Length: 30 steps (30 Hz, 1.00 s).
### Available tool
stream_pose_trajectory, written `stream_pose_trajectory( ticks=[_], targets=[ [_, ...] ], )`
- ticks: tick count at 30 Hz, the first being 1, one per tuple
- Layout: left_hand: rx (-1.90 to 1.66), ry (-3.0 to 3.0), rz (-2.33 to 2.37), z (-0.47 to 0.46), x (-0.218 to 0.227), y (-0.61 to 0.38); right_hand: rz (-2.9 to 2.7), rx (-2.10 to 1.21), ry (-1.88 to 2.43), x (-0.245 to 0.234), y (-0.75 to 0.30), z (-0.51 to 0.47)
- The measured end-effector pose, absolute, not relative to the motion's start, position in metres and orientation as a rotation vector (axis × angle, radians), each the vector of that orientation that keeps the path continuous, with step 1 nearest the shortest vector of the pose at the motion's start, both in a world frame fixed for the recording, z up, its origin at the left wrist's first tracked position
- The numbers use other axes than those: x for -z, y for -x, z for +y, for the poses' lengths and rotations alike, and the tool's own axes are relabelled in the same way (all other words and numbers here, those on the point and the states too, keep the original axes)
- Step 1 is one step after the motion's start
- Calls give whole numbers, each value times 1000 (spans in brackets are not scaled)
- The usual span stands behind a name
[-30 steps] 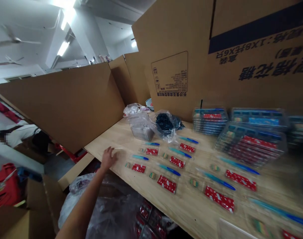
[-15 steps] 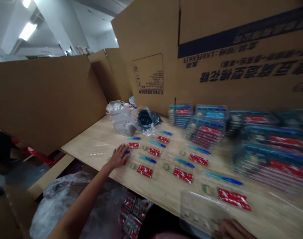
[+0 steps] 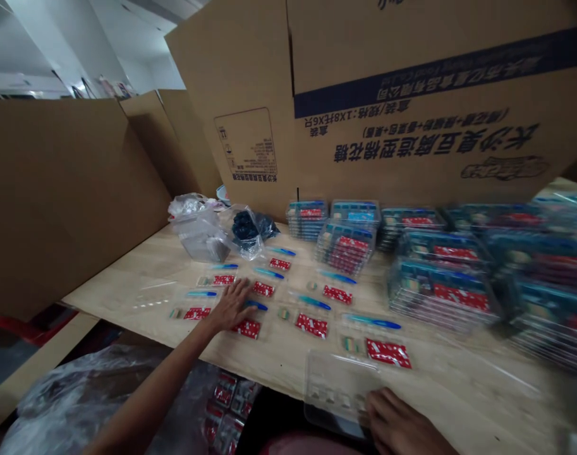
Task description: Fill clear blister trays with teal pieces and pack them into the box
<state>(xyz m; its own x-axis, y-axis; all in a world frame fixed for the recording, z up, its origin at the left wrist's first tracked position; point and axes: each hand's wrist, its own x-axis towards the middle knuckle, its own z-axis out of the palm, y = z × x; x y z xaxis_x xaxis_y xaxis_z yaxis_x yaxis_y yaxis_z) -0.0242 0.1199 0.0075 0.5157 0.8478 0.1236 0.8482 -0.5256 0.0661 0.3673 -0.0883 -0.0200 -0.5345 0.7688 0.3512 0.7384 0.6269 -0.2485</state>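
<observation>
My left hand (image 3: pixel 232 306) lies palm down with its fingers spread, over a clear tray holding a blue pen-shaped item (image 3: pixel 256 305) and a red patterned packet (image 3: pixel 246 328). Part of that set is hidden beneath the fingers. At the table's front edge, my right hand (image 3: pixel 395 420) has its curled fingers on the right end of a clear plastic tray (image 3: pixel 330 382), which has moulded bumps and nothing in it that I can make out. Just behind that tray lies another set, with a red packet (image 3: pixel 388 352), a blue pen-shaped item (image 3: pixel 371 321) and a small striped piece (image 3: pixel 351 344).
Stacks of filled clear trays (image 3: pixel 442 291) line the table's right and back. A clear plastic container (image 3: pixel 205 240) and a bag with dark contents (image 3: pixel 245 230) stand at the back left. Tall cardboard (image 3: pixel 250 76) walls the table. Plastic sheeting (image 3: pixel 93 398) hangs below the front edge.
The view has swung right, so the table appears further left. My left hand has shifted rightward along the rows to another set. My right hand stays on the clear tray's end.
</observation>
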Motion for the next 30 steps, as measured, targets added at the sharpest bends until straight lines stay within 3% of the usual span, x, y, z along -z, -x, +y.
stream_pose_trajectory(
  ticks=[10,19,30],
  targets=[
    [295,2801,-1347,179,-8,-60,-2508,-159,1302,-2,-362,-88],
    [270,2809,-1389,189,-1,-61,-2534,-205,1347,-21,-361,-89],
    [208,2765,-1354,183,-4,-64,-2488,-195,1282,4,-360,-87]
  ],
)
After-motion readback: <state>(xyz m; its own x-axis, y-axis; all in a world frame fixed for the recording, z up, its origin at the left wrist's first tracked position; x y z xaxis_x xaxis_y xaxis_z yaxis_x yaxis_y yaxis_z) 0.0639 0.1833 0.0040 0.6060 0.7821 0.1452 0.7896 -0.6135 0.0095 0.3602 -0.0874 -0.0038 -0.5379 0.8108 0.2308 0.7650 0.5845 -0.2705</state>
